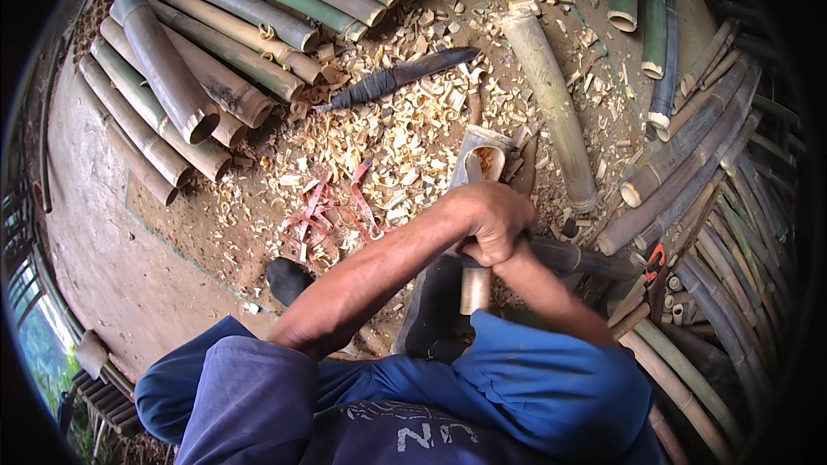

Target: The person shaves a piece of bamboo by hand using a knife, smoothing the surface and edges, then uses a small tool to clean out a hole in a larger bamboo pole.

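My left hand (495, 207) is closed in a fist at the middle, laid over my right hand (494, 251), which is also closed and mostly hidden. Just beyond the knuckles, a cut bamboo piece (502, 158) shows a scooped, pale opening with shavings inside. A narrow grey strip runs from that opening under my left hand; I cannot tell whether it is a blade. Below the hands a pale, smooth cylinder (475, 290) sticks out toward me. What each hand grips is covered by the fingers.
A knife (405, 77) with a dark wrapped handle lies among wood shavings (413, 125). Red strips (317, 213) lie nearer. Bamboo poles (250, 47) fill the far left, with more poles (689, 155) at right. A thick bamboo length (551, 103) lies beyond my hands. My dark-covered foot (435, 297) is beside them.
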The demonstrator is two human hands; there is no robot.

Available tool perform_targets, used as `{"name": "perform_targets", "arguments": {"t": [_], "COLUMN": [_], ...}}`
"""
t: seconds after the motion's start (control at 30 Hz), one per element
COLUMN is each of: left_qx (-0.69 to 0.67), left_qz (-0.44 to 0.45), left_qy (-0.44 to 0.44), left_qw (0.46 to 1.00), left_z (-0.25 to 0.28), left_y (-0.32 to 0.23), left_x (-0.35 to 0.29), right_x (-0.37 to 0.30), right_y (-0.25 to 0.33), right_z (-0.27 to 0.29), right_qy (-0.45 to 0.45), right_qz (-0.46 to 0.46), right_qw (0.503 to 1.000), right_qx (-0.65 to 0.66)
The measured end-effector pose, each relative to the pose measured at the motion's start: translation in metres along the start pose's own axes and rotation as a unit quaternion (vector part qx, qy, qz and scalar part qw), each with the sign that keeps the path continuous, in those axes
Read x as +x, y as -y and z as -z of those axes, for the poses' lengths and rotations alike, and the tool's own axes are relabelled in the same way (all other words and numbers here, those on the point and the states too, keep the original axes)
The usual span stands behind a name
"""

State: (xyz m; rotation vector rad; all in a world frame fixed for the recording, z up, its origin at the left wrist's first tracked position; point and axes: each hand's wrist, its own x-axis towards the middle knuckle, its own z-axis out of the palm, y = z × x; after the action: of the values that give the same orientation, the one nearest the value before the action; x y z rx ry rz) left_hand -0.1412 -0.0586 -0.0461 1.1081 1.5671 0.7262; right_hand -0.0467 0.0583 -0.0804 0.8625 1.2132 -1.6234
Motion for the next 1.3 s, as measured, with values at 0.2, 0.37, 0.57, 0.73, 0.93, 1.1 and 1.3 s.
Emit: {"name": "perform_targets", "arguments": {"t": [0.2, 0.37, 0.57, 0.73, 0.93, 1.1, 1.3], "left_qx": [-0.188, -0.053, 0.25, 0.117, -0.23, -0.228, -0.103], "left_qz": [0.129, 0.319, 0.332, 0.24, 0.266, 0.349, 0.345], "left_qy": [-0.29, -0.219, -0.077, 0.035, -0.026, -0.276, -0.239], "left_qw": [0.929, 0.921, 0.906, 0.963, 0.936, 0.866, 0.902], "left_z": [-0.041, -0.083, 0.043, 0.123, -0.005, -0.144, -0.125], "left_y": [-0.038, -0.027, -0.024, 0.037, 0.068, -0.035, -0.029], "left_x": [-0.095, -0.139, -0.123, -0.103, -0.131, -0.058, -0.066], "right_x": [-0.035, -0.027, 0.0, 0.005, 0.012, -0.012, -0.011], "right_y": [-0.009, -0.03, -0.008, 0.029, 0.009, 0.004, 0.0], "right_z": [-0.033, -0.035, -0.043, -0.055, -0.044, 0.02, 0.023], "right_qy": [0.061, 0.105, 0.197, 0.155, 0.054, -0.007, 0.034], "right_qz": [0.047, 0.075, 0.034, 0.028, -0.017, 0.027, 0.029], "right_qw": [0.922, 0.95, 0.871, 0.845, 0.932, 1.0, 0.995], "right_qx": [0.379, 0.286, 0.448, 0.511, 0.358, 0.003, 0.089]}}
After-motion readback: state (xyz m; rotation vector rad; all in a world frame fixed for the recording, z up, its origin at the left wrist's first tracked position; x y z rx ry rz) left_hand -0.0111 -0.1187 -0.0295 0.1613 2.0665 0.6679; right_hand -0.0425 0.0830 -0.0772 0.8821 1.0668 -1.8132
